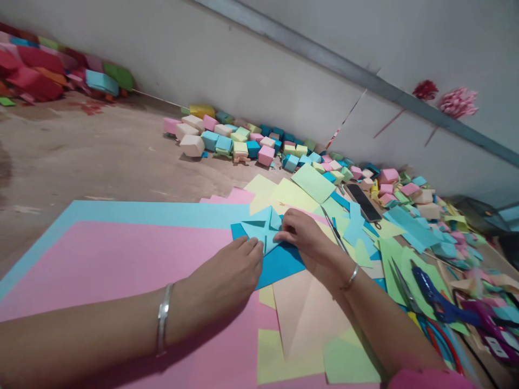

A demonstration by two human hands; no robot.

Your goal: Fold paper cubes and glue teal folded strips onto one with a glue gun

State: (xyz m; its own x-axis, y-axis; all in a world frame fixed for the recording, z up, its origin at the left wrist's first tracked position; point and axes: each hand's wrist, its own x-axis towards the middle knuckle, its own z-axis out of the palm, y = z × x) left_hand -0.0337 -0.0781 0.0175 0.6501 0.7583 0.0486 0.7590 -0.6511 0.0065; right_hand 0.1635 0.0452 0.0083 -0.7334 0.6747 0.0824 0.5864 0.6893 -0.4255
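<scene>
A light-blue square of paper (pixel 255 229), its corners folded in toward the centre, lies between my two hands. My left hand (pixel 239 265) grips its near edge, with the fingers bent together. On the opposite side my right hand (pixel 306 232) pinches the edge between thumb and fingers. Beneath the folded paper is a darker blue sheet (pixel 279 267). Large pink (pixel 162 270) and light-blue sheets (pixel 141 213) spread out under my left forearm. Part of the folded paper is covered by my fingertips.
Scissors (pixel 409 292), a blue-and-purple glue gun (pixel 433 297) and a black phone (pixel 364 202) lie to the right among paper pieces. Several small paper boxes (pixel 223 141) line the wall. Red paper shapes (pixel 38 81) are piled at the far left.
</scene>
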